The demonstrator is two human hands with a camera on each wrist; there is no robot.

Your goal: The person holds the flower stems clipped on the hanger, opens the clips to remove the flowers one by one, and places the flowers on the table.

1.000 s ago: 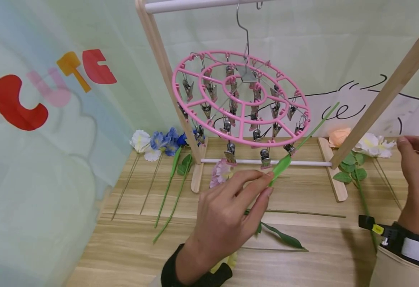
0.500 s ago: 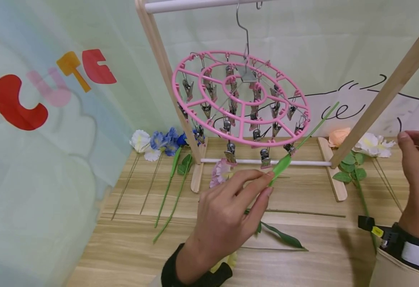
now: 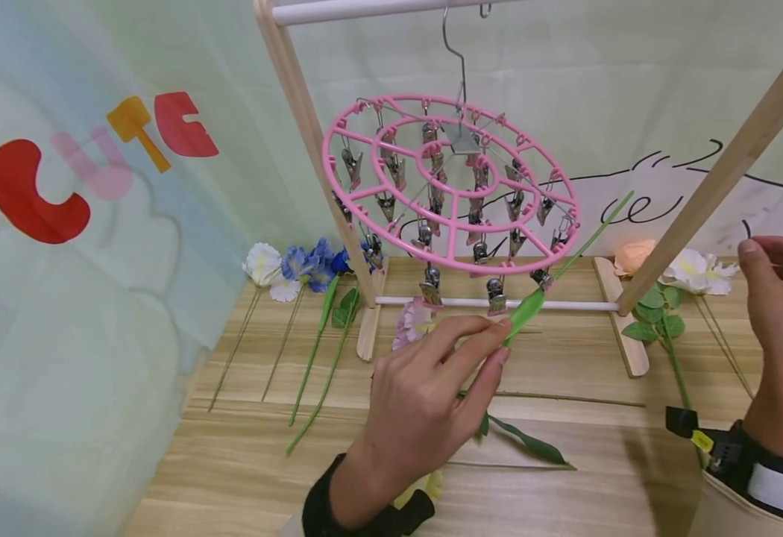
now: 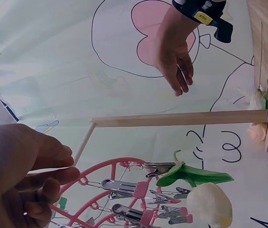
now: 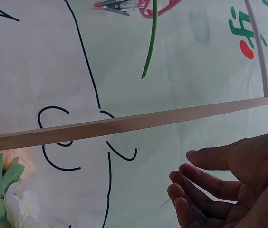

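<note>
My left hand (image 3: pixel 501 341) pinches the leafy green stem (image 3: pixel 527 308) of a yellow artificial flower (image 3: pixel 429 486), whose bloom shows below my wrist. The stem slants up to the right past a metal clip (image 3: pixel 541 277) on the front rim of the pink round clip hanger (image 3: pixel 452 183); I cannot tell whether the clip grips it. In the left wrist view the yellow bloom (image 4: pixel 211 205) and green leaf (image 4: pixel 196 175) sit by the clips. My right hand (image 3: pixel 761 257) hovers at the right with relaxed fingers (image 5: pixel 205 187), holding nothing.
The hanger hangs from a white rod (image 3: pixel 365 9) on a wooden frame (image 3: pixel 311 142). Artificial flowers lie on the wooden table (image 3: pixel 244 462): white and blue ones (image 3: pixel 297 265) at left, a white and a peach one (image 3: pixel 690 270) at right, loose stems (image 3: pixel 532 445) in front.
My right hand has lifted slightly and drifted a little left. The left hand and the stem have stayed put.
</note>
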